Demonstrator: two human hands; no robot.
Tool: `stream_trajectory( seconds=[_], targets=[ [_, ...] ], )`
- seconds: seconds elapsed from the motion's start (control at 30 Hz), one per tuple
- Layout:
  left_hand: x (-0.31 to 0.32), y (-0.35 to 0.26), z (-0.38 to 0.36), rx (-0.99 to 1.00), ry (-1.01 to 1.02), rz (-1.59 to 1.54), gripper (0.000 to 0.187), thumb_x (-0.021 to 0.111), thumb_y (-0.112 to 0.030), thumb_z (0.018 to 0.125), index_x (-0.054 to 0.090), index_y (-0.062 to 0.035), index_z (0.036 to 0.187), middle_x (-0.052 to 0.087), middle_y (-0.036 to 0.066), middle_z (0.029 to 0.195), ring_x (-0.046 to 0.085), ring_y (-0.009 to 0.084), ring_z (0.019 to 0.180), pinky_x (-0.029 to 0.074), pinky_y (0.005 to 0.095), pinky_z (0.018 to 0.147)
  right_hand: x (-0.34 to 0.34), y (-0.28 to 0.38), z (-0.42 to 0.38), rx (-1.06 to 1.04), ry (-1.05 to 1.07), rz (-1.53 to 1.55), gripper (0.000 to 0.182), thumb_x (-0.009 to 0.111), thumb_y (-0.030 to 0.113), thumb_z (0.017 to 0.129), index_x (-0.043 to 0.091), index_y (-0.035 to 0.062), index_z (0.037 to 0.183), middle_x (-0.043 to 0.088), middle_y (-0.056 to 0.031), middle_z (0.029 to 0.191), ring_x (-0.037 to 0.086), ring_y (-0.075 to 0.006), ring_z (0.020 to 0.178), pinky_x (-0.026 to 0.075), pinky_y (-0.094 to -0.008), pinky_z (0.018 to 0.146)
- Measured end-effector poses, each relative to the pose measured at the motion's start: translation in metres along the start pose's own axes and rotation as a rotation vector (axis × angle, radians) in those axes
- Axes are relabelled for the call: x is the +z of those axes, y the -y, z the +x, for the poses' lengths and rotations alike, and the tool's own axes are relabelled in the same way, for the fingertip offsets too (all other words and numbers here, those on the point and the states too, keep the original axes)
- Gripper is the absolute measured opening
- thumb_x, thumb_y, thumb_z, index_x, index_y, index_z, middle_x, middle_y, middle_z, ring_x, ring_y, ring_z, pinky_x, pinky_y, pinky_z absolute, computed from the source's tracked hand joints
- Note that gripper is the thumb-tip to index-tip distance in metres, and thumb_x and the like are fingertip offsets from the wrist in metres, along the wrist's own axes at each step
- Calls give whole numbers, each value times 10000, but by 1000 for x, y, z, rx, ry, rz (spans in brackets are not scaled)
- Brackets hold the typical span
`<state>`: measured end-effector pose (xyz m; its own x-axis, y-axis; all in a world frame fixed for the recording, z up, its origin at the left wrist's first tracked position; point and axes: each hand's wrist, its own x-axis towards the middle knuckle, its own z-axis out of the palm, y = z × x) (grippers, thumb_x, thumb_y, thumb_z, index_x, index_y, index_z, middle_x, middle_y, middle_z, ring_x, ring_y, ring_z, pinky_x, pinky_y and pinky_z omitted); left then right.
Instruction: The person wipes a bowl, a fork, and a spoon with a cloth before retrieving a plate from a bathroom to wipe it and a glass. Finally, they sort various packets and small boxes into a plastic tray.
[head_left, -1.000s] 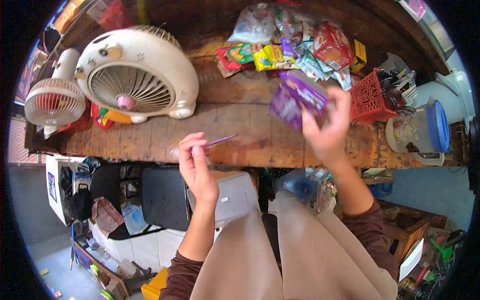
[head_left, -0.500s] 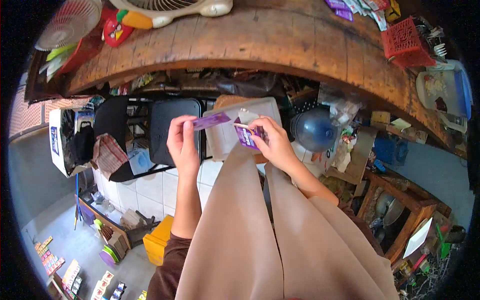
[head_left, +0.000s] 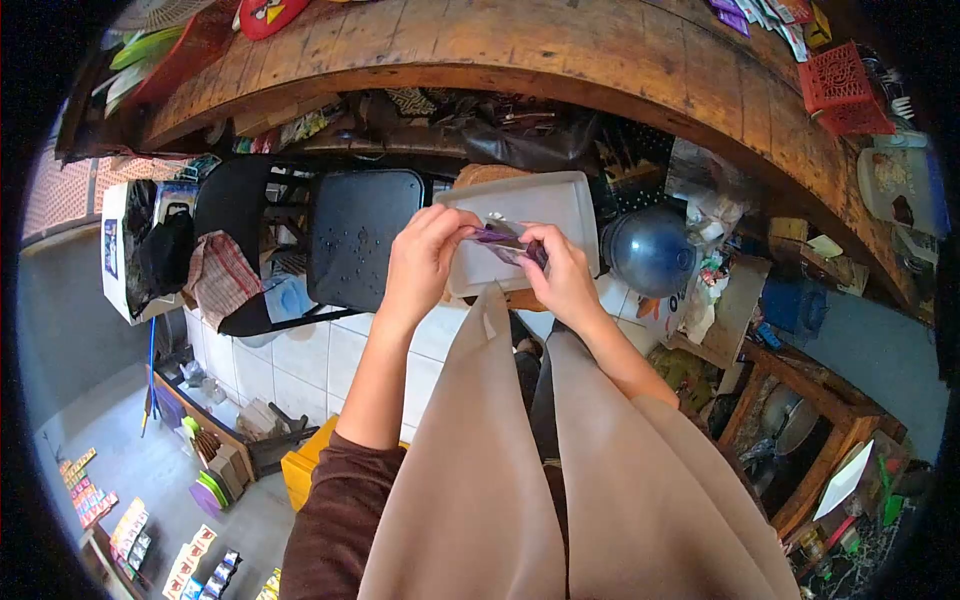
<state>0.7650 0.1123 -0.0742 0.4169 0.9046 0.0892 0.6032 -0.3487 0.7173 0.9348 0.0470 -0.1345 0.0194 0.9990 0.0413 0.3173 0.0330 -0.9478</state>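
Close together over a grey plastic tray (head_left: 520, 192), my two hands work on small purple packaging. My left hand (head_left: 422, 262) pinches a purple strip (head_left: 488, 236) between thumb and fingers. A small purple packet (head_left: 536, 253) is gripped in my right hand (head_left: 564, 278), its pale inside partly showing. The strip and packet overlap between the fingertips, which hide much of both. Below the hands hangs a long beige cloth garment (head_left: 470, 440).
A wooden counter (head_left: 480, 50) curves across the top. Left of the tray stands a black chair (head_left: 350, 230) with wet spots; a large blue water jug (head_left: 652, 252) stands at its right. Farther off are a yellow box (head_left: 308, 462) and a red basket (head_left: 840, 85).
My left hand has come right and brought the purple strip up to the packet in my right hand. The view has shifted, with the counter higher in the frame.
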Motion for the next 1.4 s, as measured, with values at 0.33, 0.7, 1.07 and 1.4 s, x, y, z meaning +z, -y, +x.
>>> stream_trajectory(
  seconds=[0.33, 0.7, 1.07, 1.4],
  targets=[
    [24, 24, -23, 50, 42, 13, 77, 593, -14, 690, 567, -41, 757, 547, 95, 788, 530, 281, 753, 442, 345, 666, 37, -15, -1, -57, -6, 80, 338, 548, -103, 637, 525, 30, 947, 541, -122, 914, 561, -327, 806, 453, -353, 711],
    [59, 100, -7, -32, -87, 241, 124, 633, -93, 674, 605, -96, 795, 532, 49, 874, 497, 261, 828, 445, 359, 695, 115, -96, 56, 22, -210, -119, 358, 500, -142, 624, 542, 24, 939, 524, -123, 877, 560, -255, 727, 467, -327, 654],
    [62, 133, -5, -152, 128, 250, 390, 611, -105, 709, 518, -94, 1088, 394, 96, 1250, 427, 310, 1084, 398, 378, 887, 129, -110, 79, 145, -218, -189, 419, 528, -113, 645, 479, 49, 1028, 548, -152, 909, 565, -305, 833, 455, -364, 707],
    [31, 93, 18, -1, -80, 233, 350, 607, -50, 699, 549, -113, 1039, 440, 94, 1208, 436, 306, 1072, 394, 377, 875, -28, -34, 66, -67, 395, -263, 456, 677, 51, 646, 499, 79, 1065, 513, -118, 1019, 558, -263, 899, 454, -353, 770]
  ],
)
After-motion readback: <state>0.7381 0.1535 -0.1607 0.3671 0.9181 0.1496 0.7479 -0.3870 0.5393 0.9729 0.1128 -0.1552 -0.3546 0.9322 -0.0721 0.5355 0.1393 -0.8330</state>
